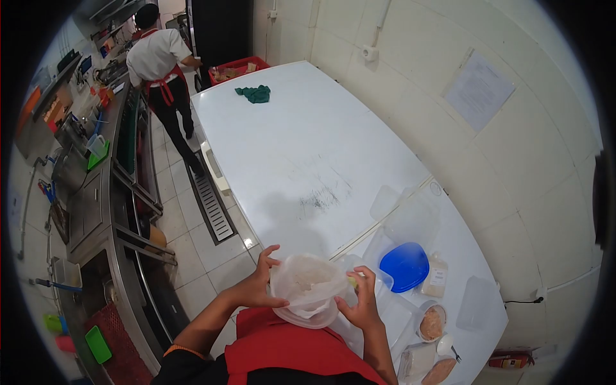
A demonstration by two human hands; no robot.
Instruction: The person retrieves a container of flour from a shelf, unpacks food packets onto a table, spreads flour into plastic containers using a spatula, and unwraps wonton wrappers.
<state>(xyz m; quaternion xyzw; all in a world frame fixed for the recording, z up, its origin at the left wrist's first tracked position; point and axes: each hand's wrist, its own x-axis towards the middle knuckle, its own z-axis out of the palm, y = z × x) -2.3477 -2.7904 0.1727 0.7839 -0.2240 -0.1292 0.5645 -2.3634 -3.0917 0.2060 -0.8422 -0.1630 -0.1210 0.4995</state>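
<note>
In front of the red apron, my two hands hold a round translucent plastic tub between them. A thin whitish plastic bag lines it and stands up over the rim, with something pale inside that I cannot make out. My left hand grips the left side, thumb at the front and fingers bent behind. My right hand grips the right side, thumb low on the wall and fingers curled near the top. Close to the right hand lies a blue lid.
Right of me, the white chest top bears a labelled packet, a tub of pinkish food, a white spoon and clear containers. A green cloth lies far off. A co-worker stands by the steel counter.
</note>
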